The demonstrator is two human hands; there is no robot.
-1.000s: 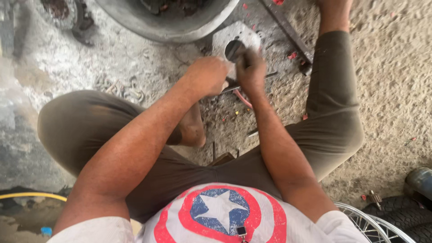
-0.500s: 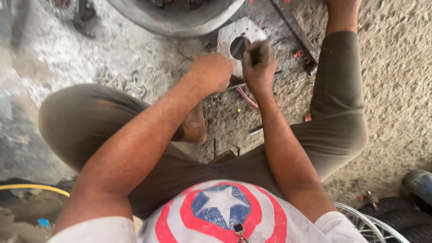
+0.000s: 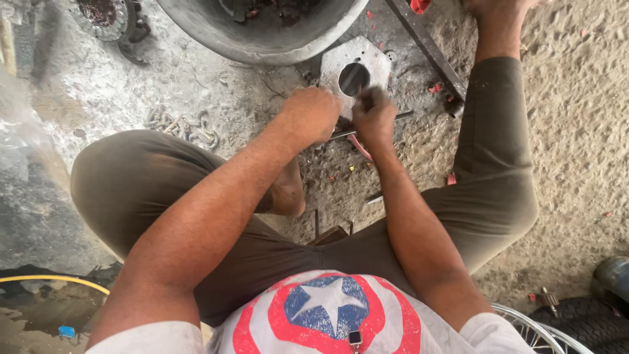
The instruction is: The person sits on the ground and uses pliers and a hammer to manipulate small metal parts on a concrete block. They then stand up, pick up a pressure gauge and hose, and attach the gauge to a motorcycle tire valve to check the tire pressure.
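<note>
I sit on the ground with my knees spread. My left hand (image 3: 313,115) is a closed fist low over the floor, gripping one end of a thin metal rod (image 3: 401,115) that sticks out to the right behind my right hand. My right hand (image 3: 373,118) is closed on a small tool, most of it hidden in the fist, right at the near edge of a flat grey metal plate (image 3: 341,59) with a round hole (image 3: 354,78). A red wire (image 3: 359,147) lies under the hands.
A large grey metal basin (image 3: 262,36) stands just beyond the plate. A dark metal bar (image 3: 426,46) runs diagonally at the upper right. Chain links (image 3: 190,128) lie left. A tyre and spoked wheel rim (image 3: 563,328) are at the lower right, a yellow hose (image 3: 52,280) lower left.
My right hand has come down from the plate's hole to its near edge, closer to my left hand. The view shifted slightly; the plate stays where it was.
</note>
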